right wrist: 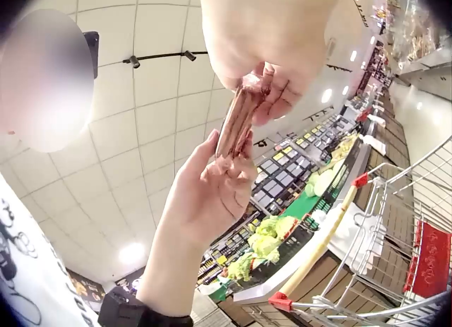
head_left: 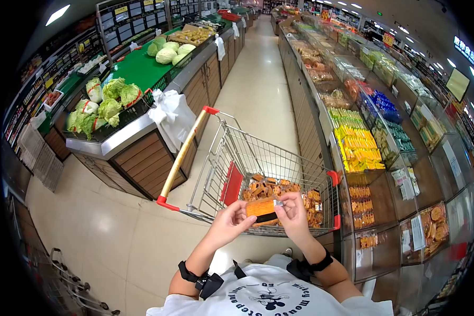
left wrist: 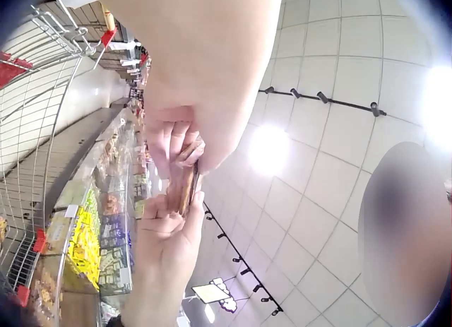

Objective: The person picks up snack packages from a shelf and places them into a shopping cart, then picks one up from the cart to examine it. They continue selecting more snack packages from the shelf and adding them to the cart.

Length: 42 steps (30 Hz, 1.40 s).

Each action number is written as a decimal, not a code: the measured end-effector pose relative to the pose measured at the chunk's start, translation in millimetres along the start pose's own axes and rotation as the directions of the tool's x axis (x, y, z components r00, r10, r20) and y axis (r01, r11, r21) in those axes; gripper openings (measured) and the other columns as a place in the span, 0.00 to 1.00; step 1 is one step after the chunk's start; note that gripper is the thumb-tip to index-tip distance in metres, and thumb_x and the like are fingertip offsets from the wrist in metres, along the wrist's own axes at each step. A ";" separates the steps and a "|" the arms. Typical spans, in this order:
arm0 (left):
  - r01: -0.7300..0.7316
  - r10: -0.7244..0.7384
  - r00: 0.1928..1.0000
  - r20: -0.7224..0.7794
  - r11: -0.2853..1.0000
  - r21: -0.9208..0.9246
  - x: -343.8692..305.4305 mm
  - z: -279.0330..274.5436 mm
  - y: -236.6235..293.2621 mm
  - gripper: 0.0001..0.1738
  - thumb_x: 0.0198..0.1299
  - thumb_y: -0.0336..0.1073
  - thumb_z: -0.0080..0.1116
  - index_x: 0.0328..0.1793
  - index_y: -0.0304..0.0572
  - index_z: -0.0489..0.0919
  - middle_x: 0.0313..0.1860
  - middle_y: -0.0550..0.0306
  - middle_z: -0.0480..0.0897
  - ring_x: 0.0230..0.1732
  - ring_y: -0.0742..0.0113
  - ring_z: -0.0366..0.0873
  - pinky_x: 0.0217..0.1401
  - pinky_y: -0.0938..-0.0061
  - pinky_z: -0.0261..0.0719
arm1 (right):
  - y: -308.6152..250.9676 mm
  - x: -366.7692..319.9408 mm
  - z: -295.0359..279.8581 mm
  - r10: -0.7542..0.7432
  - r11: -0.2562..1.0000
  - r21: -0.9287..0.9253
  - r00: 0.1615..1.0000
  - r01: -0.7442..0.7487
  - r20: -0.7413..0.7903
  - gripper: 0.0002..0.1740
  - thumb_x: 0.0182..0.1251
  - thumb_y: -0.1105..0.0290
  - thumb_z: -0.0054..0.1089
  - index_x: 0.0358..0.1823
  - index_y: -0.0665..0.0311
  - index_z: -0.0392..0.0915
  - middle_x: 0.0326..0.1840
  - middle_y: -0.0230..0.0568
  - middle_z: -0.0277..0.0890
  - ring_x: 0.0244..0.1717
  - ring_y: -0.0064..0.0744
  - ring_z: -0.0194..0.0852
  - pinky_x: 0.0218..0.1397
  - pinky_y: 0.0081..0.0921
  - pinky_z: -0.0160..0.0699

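An orange packet with a dark strip is held up between both hands, above the near end of the shopping cart. My left hand pinches its left end, thumb on the front. At the upper right corner my right hand pinches the packet's clear end. The left wrist view shows the packet edge-on between the two hands. In the right wrist view the packet also appears edge-on, its far side hidden. Below the hands, many small orange packets lie in the cart.
To the right stand clear bins with yellow packets and orange ones. A vegetable stand with cabbages and a hanging white plastic bag is on the left. The aisle floor runs ahead between them. More carts stand at the lower left.
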<state>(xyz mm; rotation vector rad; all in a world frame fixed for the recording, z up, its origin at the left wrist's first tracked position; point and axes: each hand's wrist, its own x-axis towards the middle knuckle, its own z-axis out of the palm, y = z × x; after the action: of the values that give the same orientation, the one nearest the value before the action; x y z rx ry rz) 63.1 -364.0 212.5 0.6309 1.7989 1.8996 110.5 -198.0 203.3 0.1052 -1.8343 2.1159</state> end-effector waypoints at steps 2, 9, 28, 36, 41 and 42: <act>-0.005 0.005 1.000 -0.028 1.000 -0.021 3.5 3.8 -1.6 0.15 0.47 0.29 0.55 0.41 0.34 0.66 0.24 0.66 0.70 0.24 0.84 0.67 0.24 0.89 0.66 | -3.0 -1.5 -0.8 -0.015 1.000 0.026 1.000 0.016 -0.027 0.13 0.53 0.81 0.45 0.39 0.66 0.56 0.32 0.39 0.65 0.34 0.20 0.64 0.35 0.13 0.65; -0.097 0.105 0.992 0.071 0.989 -0.116 17.5 15.0 -7.9 0.18 0.46 0.25 0.54 0.45 0.33 0.65 0.29 0.61 0.71 0.27 0.81 0.68 0.27 0.88 0.68 | -4.1 -5.7 -21.3 -0.033 0.998 0.051 0.998 0.035 -0.047 0.12 0.55 0.79 0.45 0.40 0.64 0.56 0.33 0.36 0.64 0.35 0.19 0.63 0.36 0.13 0.63; 0.613 -0.468 0.778 0.419 0.711 -0.344 117.9 138.7 -81.6 0.18 0.58 0.39 0.35 0.50 0.36 0.62 0.41 0.53 0.71 0.38 0.70 0.71 0.35 0.81 0.71 | 20.0 -35.8 -165.4 0.372 0.901 -0.163 0.909 -0.402 -0.187 0.14 0.51 0.72 0.54 0.38 0.69 0.66 0.31 0.32 0.68 0.30 0.14 0.64 0.32 0.11 0.63; 0.032 -0.212 0.819 0.532 0.944 0.327 156.2 238.2 -112.4 0.13 0.53 0.34 0.47 0.44 0.38 0.68 0.30 0.59 0.73 0.29 0.76 0.69 0.35 0.83 0.68 | 19.8 -100.3 -272.7 0.410 0.893 -0.052 0.858 -0.446 -0.308 0.11 0.50 0.70 0.55 0.34 0.67 0.67 0.25 0.27 0.66 0.26 0.11 0.61 0.27 0.10 0.62; 0.164 -0.289 0.768 0.571 0.951 0.261 186.5 286.2 -146.4 0.13 0.54 0.31 0.45 0.46 0.37 0.67 0.35 0.56 0.74 0.35 0.73 0.71 0.37 0.82 0.69 | 19.3 -178.6 -381.3 0.125 0.903 -0.103 0.484 -0.417 -0.866 0.10 0.47 0.72 0.58 0.28 0.65 0.66 0.25 0.30 0.67 0.25 0.15 0.63 0.26 0.13 0.63; 0.222 -0.334 0.734 0.591 0.941 0.256 192.6 285.5 -164.5 0.13 0.54 0.32 0.45 0.46 0.37 0.67 0.35 0.56 0.74 0.35 0.74 0.71 0.36 0.82 0.69 | 33.8 -204.3 -411.2 0.095 0.936 -0.034 0.347 -0.350 -0.933 0.10 0.46 0.73 0.58 0.26 0.65 0.66 0.24 0.32 0.67 0.24 0.16 0.64 0.26 0.15 0.63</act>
<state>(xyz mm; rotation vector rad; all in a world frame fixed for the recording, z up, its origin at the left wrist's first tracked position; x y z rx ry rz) 84.3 -12.2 66.0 0.8713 1.5003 1.1421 359.4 156.6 47.8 -1.2424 -1.3194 1.4549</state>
